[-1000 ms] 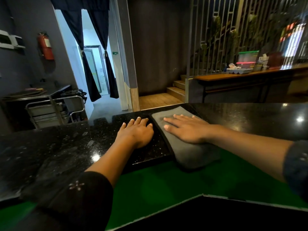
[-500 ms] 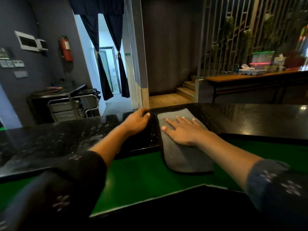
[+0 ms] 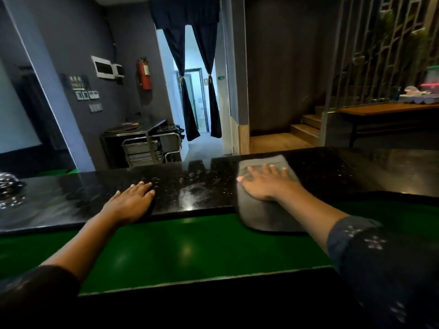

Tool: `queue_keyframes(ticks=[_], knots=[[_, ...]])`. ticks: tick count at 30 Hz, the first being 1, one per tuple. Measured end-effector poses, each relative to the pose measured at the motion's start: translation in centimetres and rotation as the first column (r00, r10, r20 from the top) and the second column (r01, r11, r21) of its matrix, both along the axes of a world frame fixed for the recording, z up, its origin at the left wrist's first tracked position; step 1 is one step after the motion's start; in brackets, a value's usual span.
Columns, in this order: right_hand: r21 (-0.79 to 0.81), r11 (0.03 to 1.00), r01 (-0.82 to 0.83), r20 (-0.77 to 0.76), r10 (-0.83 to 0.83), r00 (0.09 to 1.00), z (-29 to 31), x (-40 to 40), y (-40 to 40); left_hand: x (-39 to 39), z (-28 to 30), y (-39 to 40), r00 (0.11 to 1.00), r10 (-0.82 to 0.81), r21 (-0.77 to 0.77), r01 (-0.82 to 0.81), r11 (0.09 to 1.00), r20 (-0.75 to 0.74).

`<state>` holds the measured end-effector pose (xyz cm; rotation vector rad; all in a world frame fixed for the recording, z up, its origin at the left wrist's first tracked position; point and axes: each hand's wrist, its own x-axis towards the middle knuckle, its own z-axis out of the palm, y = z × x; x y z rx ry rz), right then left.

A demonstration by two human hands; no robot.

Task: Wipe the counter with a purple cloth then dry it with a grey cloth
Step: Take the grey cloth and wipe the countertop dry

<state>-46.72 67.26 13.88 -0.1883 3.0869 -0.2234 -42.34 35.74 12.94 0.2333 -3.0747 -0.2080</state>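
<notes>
Grey cloth point(image 3: 266, 211) lies right of frame centre on the black speckled counter point(image 3: 194, 186). Long axis runs from the far edge of the counter toward the camera, tilted slightly; far end reaches close to the counter's back edge, near end hangs over the front edge above the green ledge point(image 3: 190, 248). Cloth looks folded into a long rectangle with rounded corners, plain mid-grey, soft nap, no pattern visible; far end somewhat blurred. Right hand point(image 3: 263, 184) lies flat on the cloth's middle, palm down, fingers straight and spread, pointing toward the upper right of the frame, thumb out at the cloth's left edge; grip wide, nothing pinched. Left hand point(image 3: 133, 198) rests palm down on the bare counter left of centre, well apart from the cloth, fingers straight and close together, pointing toward the upper right; grip wide, holding nothing. Between the hands the counter shows a pale smeared patch point(image 3: 192, 191) with light glare. Both sleeves dark with small flower prints. Upper left of frame: red fire extinguisher point(image 3: 144, 73) on a grey wall. A metal cart point(image 3: 152, 150) stands behind the counter.
</notes>
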Motion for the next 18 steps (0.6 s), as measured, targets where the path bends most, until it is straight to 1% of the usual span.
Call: queue_keyframes(ticks=[3,6,8,10,12,15,18], knots=[[0.013,0.986,-0.167,-0.044,0.168,0.985,-0.2,1.8,-6.9,0.1,0.3,0.0,1.0,0.011,0.032,-0.011,0.999,-0.002],[-0.008,0.958,-0.286,-0.034,0.285,0.958,-0.3,3.7,-11.8,0.4,0.5,-0.1,1.0,0.004,0.05,-0.004,0.999,0.01],[-0.014,0.942,-0.335,-0.032,0.335,0.942,-0.4,4.3,-12.0,0.6,0.5,-0.1,1.0,-0.001,0.058,0.0,0.998,0.016],[-0.012,0.928,-0.374,-0.034,0.373,0.927,-0.8,4.2,-9.9,0.7,0.3,-0.3,1.0,-0.006,0.054,0.005,0.999,0.023],[0.012,0.936,-0.351,-0.055,0.351,0.935,-0.9,3.2,-6.6,0.6,0.3,-0.4,1.0,-0.005,0.047,0.004,0.999,0.026],[0.025,0.971,-0.24,-0.035,0.24,0.97,-0.6,0.8,-2.0,0.4,0.1,-0.5,1.0,-0.005,0.033,0.005,0.999,0.018],[0.018,0.993,-0.115,-0.005,0.115,0.993,-0.3,-1.4,-1.2,-0.2,0.0,-0.5,1.0,-0.004,0.01,0.004,1.0,-0.014]])
